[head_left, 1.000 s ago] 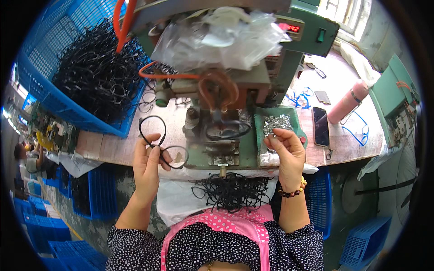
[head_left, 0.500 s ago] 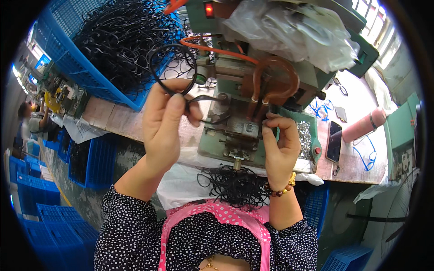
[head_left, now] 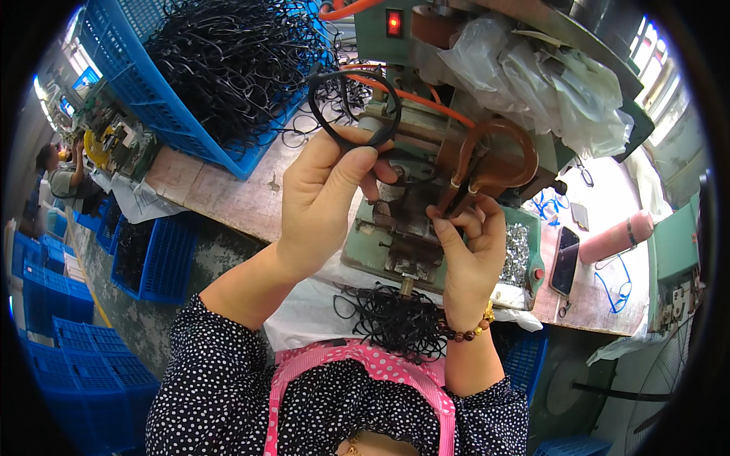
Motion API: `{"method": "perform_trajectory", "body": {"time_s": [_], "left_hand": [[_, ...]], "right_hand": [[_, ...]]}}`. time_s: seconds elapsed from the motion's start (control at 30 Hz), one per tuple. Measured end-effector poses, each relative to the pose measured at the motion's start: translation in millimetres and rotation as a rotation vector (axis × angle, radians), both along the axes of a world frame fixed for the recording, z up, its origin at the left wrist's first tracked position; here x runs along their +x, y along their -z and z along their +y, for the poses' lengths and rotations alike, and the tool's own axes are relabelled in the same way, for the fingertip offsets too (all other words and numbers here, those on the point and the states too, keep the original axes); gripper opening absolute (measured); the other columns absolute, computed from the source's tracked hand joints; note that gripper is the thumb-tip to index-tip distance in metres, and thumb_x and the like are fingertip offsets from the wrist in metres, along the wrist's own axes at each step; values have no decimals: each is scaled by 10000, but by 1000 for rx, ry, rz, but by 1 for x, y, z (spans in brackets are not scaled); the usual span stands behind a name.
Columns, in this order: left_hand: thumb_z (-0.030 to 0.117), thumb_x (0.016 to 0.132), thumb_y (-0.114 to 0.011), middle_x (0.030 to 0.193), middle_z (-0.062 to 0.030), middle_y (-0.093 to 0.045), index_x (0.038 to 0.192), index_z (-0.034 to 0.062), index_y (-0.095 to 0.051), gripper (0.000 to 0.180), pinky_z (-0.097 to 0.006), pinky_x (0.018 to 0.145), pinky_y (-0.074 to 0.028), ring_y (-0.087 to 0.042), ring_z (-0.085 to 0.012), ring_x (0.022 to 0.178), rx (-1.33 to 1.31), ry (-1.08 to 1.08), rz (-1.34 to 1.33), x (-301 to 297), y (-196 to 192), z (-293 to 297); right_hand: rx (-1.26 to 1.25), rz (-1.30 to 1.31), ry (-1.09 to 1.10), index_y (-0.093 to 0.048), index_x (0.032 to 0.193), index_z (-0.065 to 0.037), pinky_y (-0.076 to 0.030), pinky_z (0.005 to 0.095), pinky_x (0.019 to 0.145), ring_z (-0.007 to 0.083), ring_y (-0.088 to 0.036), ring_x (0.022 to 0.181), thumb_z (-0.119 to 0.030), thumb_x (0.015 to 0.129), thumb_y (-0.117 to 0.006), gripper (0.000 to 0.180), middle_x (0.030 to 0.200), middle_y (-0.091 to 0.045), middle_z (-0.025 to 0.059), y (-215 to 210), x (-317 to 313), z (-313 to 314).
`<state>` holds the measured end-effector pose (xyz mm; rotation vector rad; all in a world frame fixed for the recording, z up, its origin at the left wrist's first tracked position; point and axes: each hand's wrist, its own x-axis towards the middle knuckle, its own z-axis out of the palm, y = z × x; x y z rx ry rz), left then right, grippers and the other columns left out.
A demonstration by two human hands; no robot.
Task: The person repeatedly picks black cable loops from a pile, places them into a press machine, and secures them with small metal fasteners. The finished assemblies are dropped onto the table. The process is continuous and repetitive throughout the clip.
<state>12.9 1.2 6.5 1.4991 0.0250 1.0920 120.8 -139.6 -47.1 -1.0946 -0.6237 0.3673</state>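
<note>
My left hand [head_left: 323, 201] pinches a black eyeglass frame [head_left: 396, 114] between thumb and fingers. One of its rims stands up above the hand; the other side reaches right, over the metal fixture of a green bench machine [head_left: 363, 254]. Just below the machine's looped copper-coloured tube [head_left: 525, 144], my right hand [head_left: 473, 254] has its thumb and forefinger pinched together at the fixture. Whatever lies between those fingertips is too small or hidden to make out. A heap of black eyeglass frames [head_left: 388, 323] lies on white cloth in front of me.
A blue basket [head_left: 144, 91] full of black frames stands at the back left. Small shiny metal pieces [head_left: 515, 258] fill a tray right of the fixture. Further right are a phone [head_left: 565, 262], a pink bottle [head_left: 617, 237] and blue eyeglass frames [head_left: 620, 285]. Plastic sheeting [head_left: 525, 83] covers the machine's top.
My left hand has moved right with the black eyeglass frame, bringing its far side over the fixture. My right fingertips have shifted slightly left. The whole view has shifted a little.
</note>
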Motion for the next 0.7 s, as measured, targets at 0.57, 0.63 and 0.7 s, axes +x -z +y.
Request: {"method": "perform_trajectory", "body": {"time_s": [0.57, 0.63, 0.7], "left_hand": [[84, 951, -616, 823, -132, -649, 993, 1, -594, 95, -303, 635, -509, -674, -208, 707, 400, 32, 374, 12, 9, -30], [85, 941, -626, 821, -147, -643, 974, -2, -596, 97, -321, 626, -505, -670, -247, 713, 358, 38, 393, 10, 7, -30], [89, 920, -649, 815, -155, -635, 958, -4, -599, 112, -339, 617, -501, -660, -281, 714, 382, 12, 384, 10, 8, -30]], "right_hand": [[-45, -72, 176, -535, 1223, 41, -435, 290, 982, 175, -614, 1078, 57, 945, -534, 279, 1117, -649, 112, 7, 28, -48], [-45, -29, 207, -552, 1212, 30, -443, 279, 964, 176, -613, 1081, 46, 951, -535, 262, 1138, -636, 103, 8, 31, -51], [-17, -30, 198, -553, 1213, 27, -448, 271, 951, 177, -614, 1081, 42, 953, -540, 260, 1138, -636, 102, 10, 34, -53]]}}
